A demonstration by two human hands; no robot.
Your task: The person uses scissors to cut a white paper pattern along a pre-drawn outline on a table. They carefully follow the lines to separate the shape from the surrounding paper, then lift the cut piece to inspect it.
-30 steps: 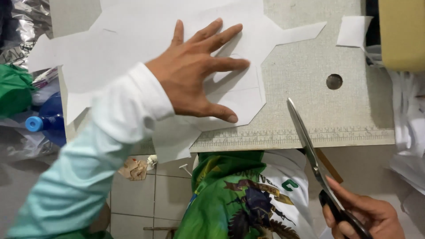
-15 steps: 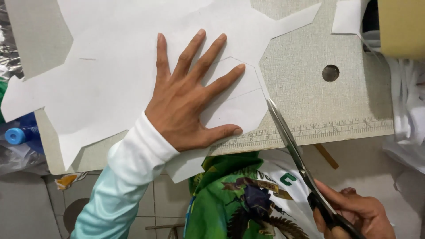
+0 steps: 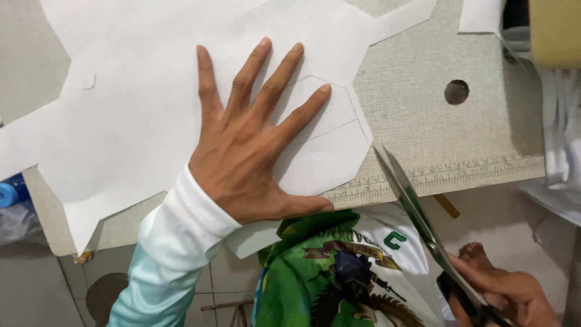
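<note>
My right hand point(image 3: 505, 293) is clenched around the dark handles of a pair of scissors point(image 3: 417, 212), fingers through the loops at the lower right of the view, and the long blades run up and to the left with their tips just parted at the table's front edge, right beside the edge of the white paper sheet point(image 3: 151, 103). My left hand point(image 3: 251, 151) grips nothing: it lies flat and spread wide on that sheet, palm down, pressing it against the grey table top point(image 3: 436, 133), thumb along the near edge. A pencilled polygon outline shows on the paper under my fingertips. A ruler scale point(image 3: 460, 172) runs along the table's front edge, and a round hole point(image 3: 456, 92) sits further back. My green printed shirt point(image 3: 327, 272) fills the space below the table.
</note>
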